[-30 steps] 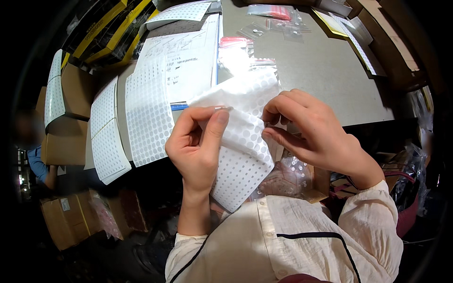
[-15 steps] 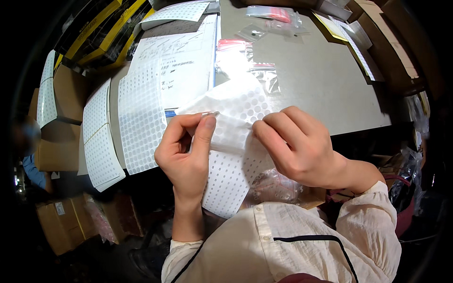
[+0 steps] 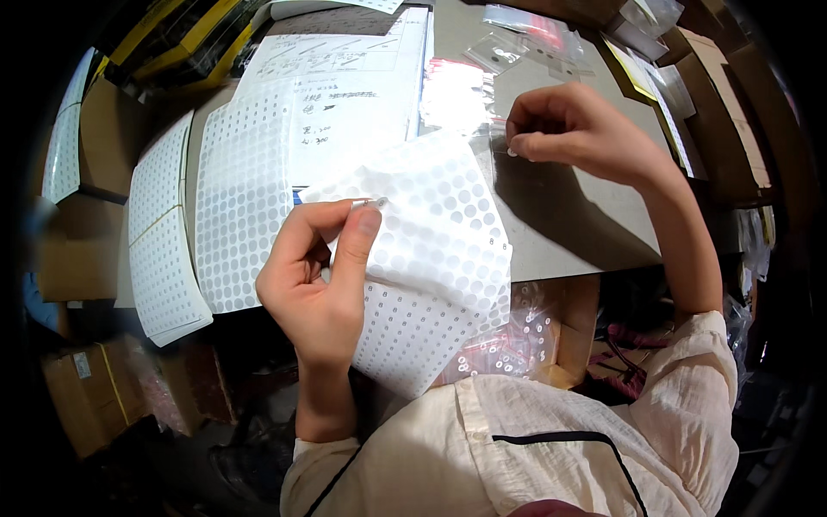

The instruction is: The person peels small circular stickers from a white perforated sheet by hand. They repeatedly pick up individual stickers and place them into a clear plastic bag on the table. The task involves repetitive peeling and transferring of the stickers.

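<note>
Between the thumb and index finger of my left hand (image 3: pixel 323 271) is the edge of a folded white sheet of round stickers (image 3: pixel 431 233). A small curled bit of it shows at the fingertips. The sheet's lower flap has rows of small printed marks and hangs past the table edge. My right hand (image 3: pixel 577 133) is over the table to the right, fingers closed in a pinch. A tiny white bit shows at its fingertips, too small to name. Next to those fingertips are a clear zip bag (image 3: pixel 500 142) and a bright, glare-covered stack of red-edged zip bags (image 3: pixel 457 96).
More sticker sheets (image 3: pixel 245 207) and a banded stack of sheets (image 3: pixel 159 233) lie to the left. Handwritten papers (image 3: pixel 345 103) are behind them. Below the table edge, a carton (image 3: pixel 573 332) holds bags of small white rings (image 3: pixel 517 340). Cartons (image 3: pixel 706 112) stand at the right.
My right hand has left the sticker sheet and moved up and right to the zip bags. My left hand keeps its pinch, shifted slightly left. More of the sheet and the bagged rings show.
</note>
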The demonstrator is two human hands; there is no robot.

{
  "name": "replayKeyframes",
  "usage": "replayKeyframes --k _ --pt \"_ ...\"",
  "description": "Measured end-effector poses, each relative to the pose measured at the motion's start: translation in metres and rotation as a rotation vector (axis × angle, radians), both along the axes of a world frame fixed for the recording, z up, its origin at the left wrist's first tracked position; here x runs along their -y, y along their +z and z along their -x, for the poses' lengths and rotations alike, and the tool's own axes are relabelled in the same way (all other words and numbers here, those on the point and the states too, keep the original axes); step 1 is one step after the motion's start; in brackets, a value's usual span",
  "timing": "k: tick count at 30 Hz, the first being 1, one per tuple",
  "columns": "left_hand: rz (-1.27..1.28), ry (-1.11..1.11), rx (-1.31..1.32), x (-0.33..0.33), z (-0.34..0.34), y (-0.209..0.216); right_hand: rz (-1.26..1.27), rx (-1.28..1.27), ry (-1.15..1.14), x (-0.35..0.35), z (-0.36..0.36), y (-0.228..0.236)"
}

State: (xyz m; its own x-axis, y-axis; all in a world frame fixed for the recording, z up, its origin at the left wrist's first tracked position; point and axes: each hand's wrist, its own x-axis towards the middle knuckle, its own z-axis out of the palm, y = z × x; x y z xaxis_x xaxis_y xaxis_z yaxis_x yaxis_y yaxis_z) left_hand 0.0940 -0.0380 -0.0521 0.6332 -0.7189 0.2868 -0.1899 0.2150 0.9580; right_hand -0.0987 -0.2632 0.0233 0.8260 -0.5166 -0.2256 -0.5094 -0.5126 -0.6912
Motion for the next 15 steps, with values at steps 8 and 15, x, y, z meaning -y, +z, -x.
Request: replayKeyframes --k 8,15 --pt "0.090 -0.006 -0.061 -0.001 0.002 0.003 0.444 -0.083 -0.046 -0.006 0.002 -0.012" --pt "0.089 -0.040 -0.109 -0.007 0.000 0.004 0.172 -0.214 0.169 -0.040 0.047 0.005"
